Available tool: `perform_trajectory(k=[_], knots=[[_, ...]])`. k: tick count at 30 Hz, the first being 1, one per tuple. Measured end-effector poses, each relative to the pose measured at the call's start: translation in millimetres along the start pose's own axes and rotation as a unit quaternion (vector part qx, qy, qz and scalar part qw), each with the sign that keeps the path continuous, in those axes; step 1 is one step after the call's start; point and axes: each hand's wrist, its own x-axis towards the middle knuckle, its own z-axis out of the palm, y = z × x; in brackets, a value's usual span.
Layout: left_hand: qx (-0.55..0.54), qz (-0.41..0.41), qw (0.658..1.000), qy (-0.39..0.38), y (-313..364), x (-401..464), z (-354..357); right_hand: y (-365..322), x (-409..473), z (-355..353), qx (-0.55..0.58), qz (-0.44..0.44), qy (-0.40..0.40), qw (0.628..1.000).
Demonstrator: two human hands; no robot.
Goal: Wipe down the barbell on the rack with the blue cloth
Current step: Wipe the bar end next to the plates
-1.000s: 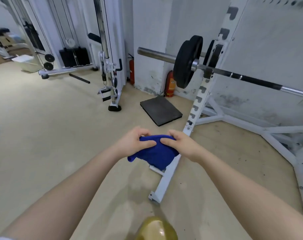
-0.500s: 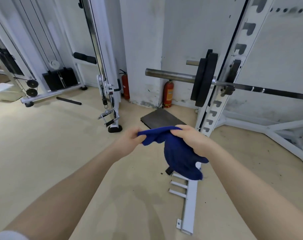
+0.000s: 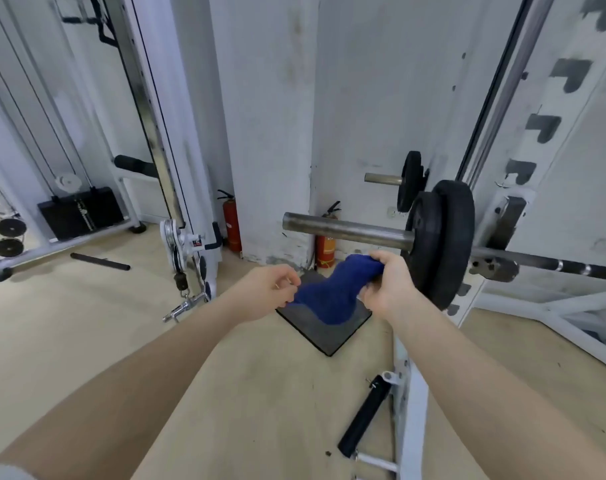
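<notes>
Both hands hold the blue cloth [image 3: 332, 296]: right hand [image 3: 386, 282] fisted round its upper end, left hand [image 3: 267, 289] pinching the lower edge | cloth sags between, soft, light, floppy; I'd bunch it into my palm | barbell [image 3: 346, 230] on the rack [image 3: 509, 216], its sleeve just above my right hand, untouched | steel looks rigid, heavy, smooth; wrap the cloth around.

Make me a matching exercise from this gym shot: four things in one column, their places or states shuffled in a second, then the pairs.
1. blue cloth
2. barbell
3. fire extinguisher
4. dark mat

A. flat on the floor
B. held between left hand and right hand
C. standing at the wall
D. resting on the rack, plates on its sleeve

Pairs: 1-B, 2-D, 3-C, 4-A
</notes>
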Motion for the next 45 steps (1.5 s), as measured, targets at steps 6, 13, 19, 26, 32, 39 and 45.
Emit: perform_trajectory(k=[6,13,19,26,32,39,45], knots=[[-0.004,0.001,0.999,0.032,-44.1,94.8,-19.4,0.1,68.2,59.8,0.045,-0.042,-0.027,0.998],[0.008,0.055,0.998,0.025,-88.0,218.6,-53.6,7.8,156.2,103.3,-0.381,-0.275,0.214,0.856],[0.0,0.098,0.995,-0.036,-114.0,303.2,-73.9,3.9,204.9,141.6,-0.366,-0.347,0.295,0.811],[0.047,0.142,0.98,-0.131,-143.3,347.4,-60.4,16.5,238.0,152.1,-0.363,-0.367,0.267,0.814],[-0.047,0.15,0.976,-0.148,-153.7,358.1,-58.1,31.7,267.7,158.2,-0.627,-0.315,0.075,0.709],[-0.082,0.154,0.971,-0.163,-158.5,360.9,-54.9,48.4,300.7,125.2,-0.831,-0.386,0.162,0.366],[-0.063,0.143,0.975,-0.16,-155.5,358.3,-55.2,3.0,318.3,145.1,-0.823,-0.193,0.267,0.463]])
